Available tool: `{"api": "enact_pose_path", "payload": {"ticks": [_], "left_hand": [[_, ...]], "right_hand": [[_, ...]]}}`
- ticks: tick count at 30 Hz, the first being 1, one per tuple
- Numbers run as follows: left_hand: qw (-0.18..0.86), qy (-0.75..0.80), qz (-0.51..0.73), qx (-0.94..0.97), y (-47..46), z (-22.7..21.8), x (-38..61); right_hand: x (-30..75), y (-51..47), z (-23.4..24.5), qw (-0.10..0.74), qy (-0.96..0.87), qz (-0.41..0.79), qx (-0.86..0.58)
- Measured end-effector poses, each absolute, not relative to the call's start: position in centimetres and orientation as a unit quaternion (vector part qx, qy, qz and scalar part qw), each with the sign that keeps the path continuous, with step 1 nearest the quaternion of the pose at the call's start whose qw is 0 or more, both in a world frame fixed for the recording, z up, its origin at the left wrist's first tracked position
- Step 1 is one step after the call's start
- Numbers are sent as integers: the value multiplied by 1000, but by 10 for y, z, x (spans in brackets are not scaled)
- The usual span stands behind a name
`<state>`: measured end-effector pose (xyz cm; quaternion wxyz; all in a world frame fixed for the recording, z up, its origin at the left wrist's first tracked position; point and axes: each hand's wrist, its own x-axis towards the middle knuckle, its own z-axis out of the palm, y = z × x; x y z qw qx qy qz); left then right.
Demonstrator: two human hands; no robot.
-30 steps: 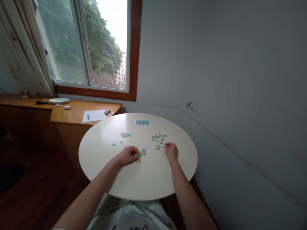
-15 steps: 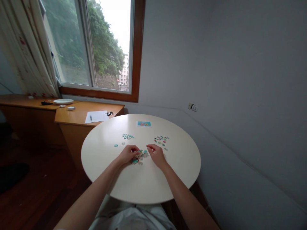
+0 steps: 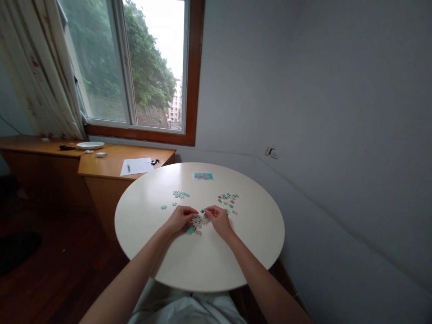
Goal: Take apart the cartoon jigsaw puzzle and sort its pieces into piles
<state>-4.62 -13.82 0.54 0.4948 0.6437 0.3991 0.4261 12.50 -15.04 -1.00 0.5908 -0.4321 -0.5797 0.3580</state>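
On the brown wooden surface (image 3: pixel 104 167) at the left, a round white plate (image 3: pixel 90 145) lies toward the back edge, and a white sheet of paper (image 3: pixel 135 167) lies by the right front corner with a dark bunch of keys (image 3: pixel 155 162) at its side. Next comes the round white surface (image 3: pixel 141 225). Left of its middle lie a loose teal jigsaw piece (image 3: pixel 164 207), a paler jigsaw piece (image 3: pixel 174 204) and, farther from the near edge, a cluster of teal jigsaw pieces (image 3: pixel 181 194). The left hand (image 3: pixel 178 218) rests beside the multicoloured patch of jigsaw pieces (image 3: pixel 196 222) at mid-surface, its bent fingers at the patch's upper left. A blue picture card (image 3: pixel 203 176) lies near the far edge. The right hand (image 3: pixel 219 220) has its fingertips drawn together at the patch's right; the pieces are too small to tell whether either hand's fingers grip one. Beyond it, mixed-colour jigsaw pieces (image 3: pixel 228 197) lie scattered toward the right edge.
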Motion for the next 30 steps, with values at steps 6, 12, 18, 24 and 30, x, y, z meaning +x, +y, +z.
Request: {"api": "enact_pose_path", "payload": {"ticks": [6,12,18,24,30], "left_hand": [[484,405,452,630,-136,5,-50],[480,408,457,628,-133,1,-50],[494,409,461,613,-132,-1,-49],[505,397,469,606,-131,-4,-50],[474,394,482,623,-130,-2,-52]], "right_hand": [[136,-145,-9,630,-522,363,-447],[140,-143,-11,626,-518,369,-452],[141,-139,-16,637,-520,349,-449],[142,-136,-20,654,-509,346,-440],[144,-135,-22,648,-525,325,-446]]}}
